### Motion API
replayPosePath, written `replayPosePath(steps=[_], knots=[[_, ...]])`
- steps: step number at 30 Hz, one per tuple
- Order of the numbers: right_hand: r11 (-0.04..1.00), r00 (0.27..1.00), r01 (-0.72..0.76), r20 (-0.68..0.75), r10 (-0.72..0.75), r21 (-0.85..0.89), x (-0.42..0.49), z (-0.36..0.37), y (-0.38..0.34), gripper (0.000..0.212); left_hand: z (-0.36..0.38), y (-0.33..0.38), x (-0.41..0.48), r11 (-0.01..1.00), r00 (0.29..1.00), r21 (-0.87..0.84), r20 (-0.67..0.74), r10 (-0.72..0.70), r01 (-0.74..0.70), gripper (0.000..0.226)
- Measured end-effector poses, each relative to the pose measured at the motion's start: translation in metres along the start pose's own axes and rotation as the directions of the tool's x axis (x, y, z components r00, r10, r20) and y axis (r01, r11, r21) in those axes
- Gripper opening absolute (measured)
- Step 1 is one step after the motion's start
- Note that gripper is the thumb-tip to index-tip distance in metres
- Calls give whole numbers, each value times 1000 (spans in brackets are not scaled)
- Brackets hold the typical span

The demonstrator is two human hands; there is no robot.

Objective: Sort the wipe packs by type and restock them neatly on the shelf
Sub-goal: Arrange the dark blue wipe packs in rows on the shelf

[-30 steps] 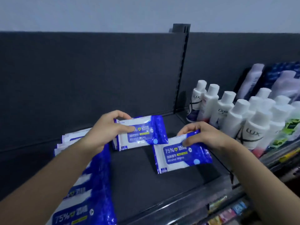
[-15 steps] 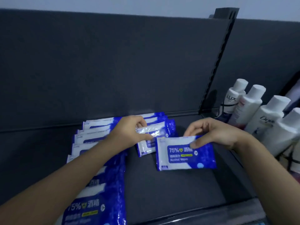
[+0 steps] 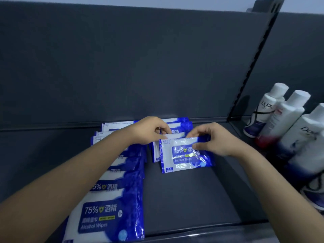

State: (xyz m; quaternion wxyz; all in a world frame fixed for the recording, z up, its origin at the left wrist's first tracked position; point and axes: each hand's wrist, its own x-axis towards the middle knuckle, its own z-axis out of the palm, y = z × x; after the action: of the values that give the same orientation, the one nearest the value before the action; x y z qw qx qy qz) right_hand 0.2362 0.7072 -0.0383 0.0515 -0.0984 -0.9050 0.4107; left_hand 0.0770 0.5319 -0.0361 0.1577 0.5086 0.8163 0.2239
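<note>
A row of blue and white alcohol wipe packs [image 3: 112,213] leans front to back along the left of the dark shelf [image 3: 189,204]. To its right a second, shorter row stands near the back. My right hand [image 3: 212,139] pinches the top of the front wipe pack [image 3: 182,160] of that row, thumb on its face. Just behind it, my left hand [image 3: 149,130] grips the top edge of another pack [image 3: 156,151]. More packs [image 3: 180,125] stand behind both hands against the back panel.
White Lux and Dove bottles [image 3: 287,118] crowd the neighbouring bay on the right, past a slotted upright [image 3: 252,67]. The dark back panel [image 3: 122,67] rises behind the packs. Bare shelf floor lies in front of the short row, up to the front lip [image 3: 210,235].
Both hands moved back toward the panel and closer together. The right hand's pack now stands directly in front of the left hand's pack, where before it was apart to the right.
</note>
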Motion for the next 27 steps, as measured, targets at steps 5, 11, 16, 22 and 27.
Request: replayPosePath(steps=[5, 11, 16, 22, 27], knots=[[995, 997, 27, -76, -34, -96, 5, 19, 3, 26, 2, 12, -13, 1000, 995, -5, -100, -1, 0, 32], [984, 983, 86, -146, -109, -154, -2, 30, 15, 25, 22, 21, -30, 969, 996, 243, 75, 37, -54, 61], [948, 968, 123, -174, -180, -295, -10, 37, 21, 20, 22, 25, -37, 956, 996, 293, 86, 9, -34, 61], [893, 951, 108, -217, -221, -437, -20, 44, 10, 28, 26, 32, -53, 819, 997, 569, 7, 77, -67, 58], [714, 751, -285, -612, -248, -639, -54, 50, -6, 32, 30, 53, -65, 737, 982, 665, -29, 186, -120, 51]])
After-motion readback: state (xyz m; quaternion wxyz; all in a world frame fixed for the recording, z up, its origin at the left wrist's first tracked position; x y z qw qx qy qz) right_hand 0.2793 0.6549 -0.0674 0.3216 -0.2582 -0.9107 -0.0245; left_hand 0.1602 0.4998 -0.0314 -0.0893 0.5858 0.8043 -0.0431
